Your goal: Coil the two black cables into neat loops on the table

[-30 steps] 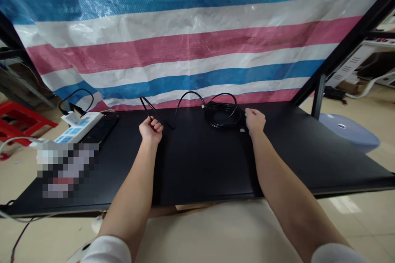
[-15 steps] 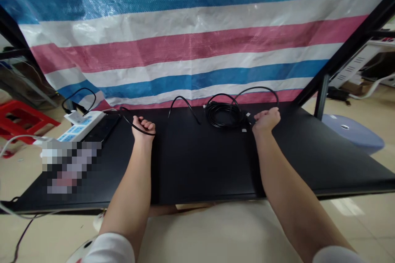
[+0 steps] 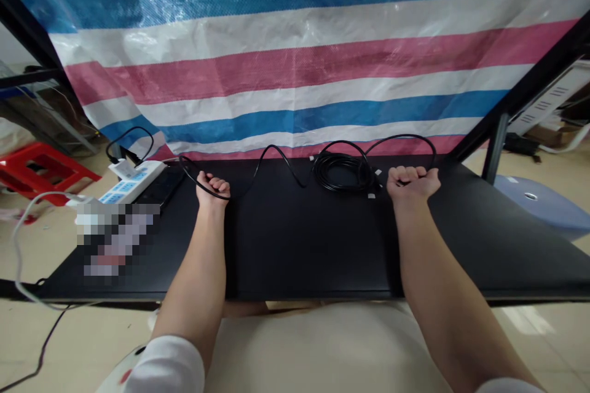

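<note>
A black cable [image 3: 276, 156] runs along the far side of a black table [image 3: 299, 245], with a coiled bundle [image 3: 343, 172] between both hands. The left hand [image 3: 212, 187] is fisted around one stretch, the right hand [image 3: 412, 183] around another. A white power strip [image 3: 131, 179] lies at the table's left.

Left hand [image 3: 212, 187] and right hand [image 3: 412, 182] grip black cable [image 3: 276, 156].

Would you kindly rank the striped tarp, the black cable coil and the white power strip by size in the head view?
1. Striped tarp, by far.
2. Black cable coil and white power strip, which look about alike.
</note>
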Demonstrator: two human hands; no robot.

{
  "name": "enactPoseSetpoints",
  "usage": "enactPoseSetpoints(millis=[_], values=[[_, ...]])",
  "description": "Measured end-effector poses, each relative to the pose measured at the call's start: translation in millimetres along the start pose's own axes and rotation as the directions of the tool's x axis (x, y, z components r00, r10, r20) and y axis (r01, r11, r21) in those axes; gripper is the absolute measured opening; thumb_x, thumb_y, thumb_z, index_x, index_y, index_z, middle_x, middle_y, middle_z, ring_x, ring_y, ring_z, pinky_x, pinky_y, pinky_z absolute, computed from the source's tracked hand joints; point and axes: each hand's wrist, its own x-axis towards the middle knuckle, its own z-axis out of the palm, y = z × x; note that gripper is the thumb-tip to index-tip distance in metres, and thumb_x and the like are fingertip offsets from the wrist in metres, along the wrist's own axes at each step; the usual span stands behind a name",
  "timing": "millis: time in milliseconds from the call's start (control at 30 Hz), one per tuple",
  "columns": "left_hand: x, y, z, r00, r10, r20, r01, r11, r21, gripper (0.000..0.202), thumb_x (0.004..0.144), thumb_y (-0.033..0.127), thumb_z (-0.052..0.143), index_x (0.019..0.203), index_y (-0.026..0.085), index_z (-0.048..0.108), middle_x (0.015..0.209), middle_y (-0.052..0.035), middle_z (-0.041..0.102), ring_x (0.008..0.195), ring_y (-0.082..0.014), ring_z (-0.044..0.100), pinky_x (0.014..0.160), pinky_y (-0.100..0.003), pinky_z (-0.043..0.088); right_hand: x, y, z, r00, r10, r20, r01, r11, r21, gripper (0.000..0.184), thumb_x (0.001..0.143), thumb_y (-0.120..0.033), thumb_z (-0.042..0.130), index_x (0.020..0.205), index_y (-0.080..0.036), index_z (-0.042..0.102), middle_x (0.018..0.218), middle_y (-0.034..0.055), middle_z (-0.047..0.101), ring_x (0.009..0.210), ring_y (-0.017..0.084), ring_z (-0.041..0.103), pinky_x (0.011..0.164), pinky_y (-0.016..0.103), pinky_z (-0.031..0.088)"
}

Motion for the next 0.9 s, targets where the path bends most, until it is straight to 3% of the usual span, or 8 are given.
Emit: enactPoseSetpoints(millis=[200,300,400,533,633,733,800,900], values=[[-8.5,-4.9,5.9,0.988,-0.102,0.113,0.097,0.994,0.052,0.043,0.095,0.033,0.031,0.055,0.019,0.034,0.039,0.0104,0.015,0.026,-0.0039,0.018,0.029,-0.015,0.014,-5.6,7.9,5.8,0.973,0.060,0.223,-0.048,0.997,-0.059,0.041,0.097,-0.038,0.032,0.060,-0.022,0.042,0.041,-0.0095,0.015,0.032,0.009,0.020,0.036,0.021,0.028],[-9.7,-6.9,8.0,0.992,-0.089,0.091,0.081,0.993,0.084,0.044,0.096,0.035,0.030,0.055,0.019,0.032,0.040,0.0101,0.013,0.027,-0.0044,0.017,0.030,-0.015,0.013,-10.2,8.9,9.6,0.958,0.047,0.281,-0.019,0.995,-0.101,0.025,0.089,-0.035,0.050,0.068,-0.023,0.044,0.046,-0.0089,0.033,0.038,0.008,0.036,0.043,0.021,0.037],[-13.1,-10.3,12.1,0.996,-0.072,0.051,0.065,0.989,0.132,0.045,0.096,0.037,0.028,0.055,0.019,0.031,0.039,0.0099,0.013,0.027,-0.0044,0.016,0.030,-0.015,0.011,-14.4,13.0,12.7,0.934,0.024,0.357,0.077,0.961,-0.267,0.027,0.076,-0.037,0.064,0.071,-0.024,0.041,0.055,-0.0075,0.048,0.044,0.009,0.044,0.045,0.022,0.040],[-17.6,-14.0,16.0,0.998,-0.053,0.032,0.046,0.983,0.179,0.044,0.096,0.037,0.029,0.056,0.019,0.031,0.039,0.0098,0.014,0.027,-0.0045,0.015,0.030,-0.015,0.011,-20.0,27.4,13.8,0.906,-0.074,0.417,0.325,0.752,-0.574,0.040,0.065,-0.048,0.069,0.074,-0.025,0.036,0.059,-0.0066,0.056,0.040,0.008,0.035,0.040,0.023,0.031],[-17.6,-14.9,15.8,0.998,-0.045,0.050,0.035,0.981,0.190,0.043,0.096,0.037,0.030,0.057,0.019,0.031,0.040,0.0098,0.014,0.027,-0.0049,0.015,0.031,-0.015,0.011,-26.7,38.9,14.0,0.872,-0.184,0.453,0.482,0.483,-0.731,0.052,0.052,-0.048,0.077,0.080,-0.025,0.040,0.069,-0.0058,0.058,0.047,0.008,0.039,0.047,0.025,0.037],[-15.8,-15.0,14.6,0.996,-0.044,0.075,0.028,0.979,0.201,0.040,0.094,0.036,0.033,0.057,0.020,0.031,0.041,0.0100,0.013,0.028,-0.0053,0.015,0.031,-0.016,0.011,-34.1,45.2,15.7,0.843,-0.203,0.498,0.535,0.213,-0.818,0.067,0.035,-0.047,0.084,0.087,-0.024,0.048,0.077,-0.0040,0.059,0.056,0.012,0.048,0.056,0.029,0.042],[-14.3,-14.9,13.5,0.995,-0.041,0.086,0.022,0.978,0.208,0.040,0.094,0.035,0.035,0.057,0.020,0.031,0.042,0.0101,0.013,0.029,-0.0056,0.015,0.031,-0.016,0.012,-37.7,46.2,18.1,0.841,-0.197,0.503,0.534,0.154,-0.831,0.065,0.034,-0.047,0.084,0.084,-0.023,0.051,0.076,-0.0026,0.060,0.060,0.014,0.053,0.059,0.031,0.044],[-11.8,-14.2,10.7,0.996,-0.019,0.092,0.000,0.980,0.197,0.041,0.093,0.036,0.035,0.056,0.020,0.031,0.041,0.0099,0.014,0.029,-0.0061,0.017,0.032,-0.017,0.015,-40.0,44.6,23.1,0.859,-0.252,0.446,0.503,0.247,-0.828,0.044,0.050,-0.048,0.079,0.069,-0.023,0.048,0.060,-0.0030,0.058,0.056,0.016,0.055,0.059,0.030,0.044]])
